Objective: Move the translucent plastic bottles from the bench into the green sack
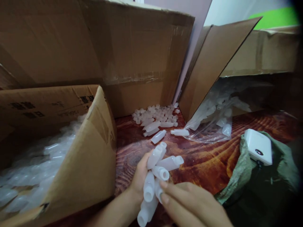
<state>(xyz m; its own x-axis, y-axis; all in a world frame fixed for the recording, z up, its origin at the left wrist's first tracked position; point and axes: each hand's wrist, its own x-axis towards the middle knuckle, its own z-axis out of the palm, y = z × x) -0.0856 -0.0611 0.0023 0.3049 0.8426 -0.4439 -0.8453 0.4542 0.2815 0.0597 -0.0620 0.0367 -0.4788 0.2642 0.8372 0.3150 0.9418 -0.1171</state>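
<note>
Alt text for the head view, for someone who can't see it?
A bare left hand holds a bunch of translucent white plastic bottles, and the right hand touches one. Beyond lie loose bottles and small whitish pieces on a reddish-brown wood-grain surface, between a brown cardboard box at left and a clear plastic bag at right.

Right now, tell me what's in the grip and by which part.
The left hand holds a bunch of white bottles by their bodies; the right hand touches one, its grip unclear.
</note>
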